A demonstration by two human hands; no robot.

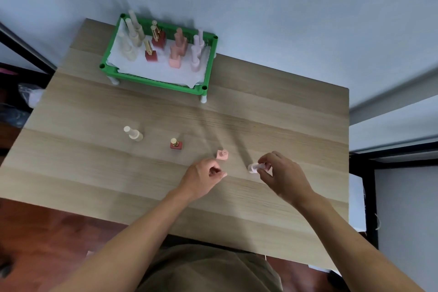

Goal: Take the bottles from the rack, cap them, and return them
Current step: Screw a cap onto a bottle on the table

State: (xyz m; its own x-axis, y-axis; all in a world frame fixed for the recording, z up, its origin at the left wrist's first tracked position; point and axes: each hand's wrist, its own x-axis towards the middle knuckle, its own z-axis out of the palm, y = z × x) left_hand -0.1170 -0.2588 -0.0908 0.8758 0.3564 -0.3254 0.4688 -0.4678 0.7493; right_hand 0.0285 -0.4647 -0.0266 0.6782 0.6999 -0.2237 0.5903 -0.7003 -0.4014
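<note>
The right hand [280, 173] is pinching the cap of a pale pink bottle [253, 168] on the table [94, 173]. The left hand [203, 176] is curling loosely just near of an uncapped pink bottle [222, 154], seemingly holding something small and pink at its fingertips.

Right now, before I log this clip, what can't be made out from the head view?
- Pale pink bottle: right hand covers its top; capped or not unclear.
- Left hand: curled fingers hide whether it pinches anything.
- Green rack: bottles overlap; the exact count is unclear.
- Left of the table: dark, blurred clutter.
</note>
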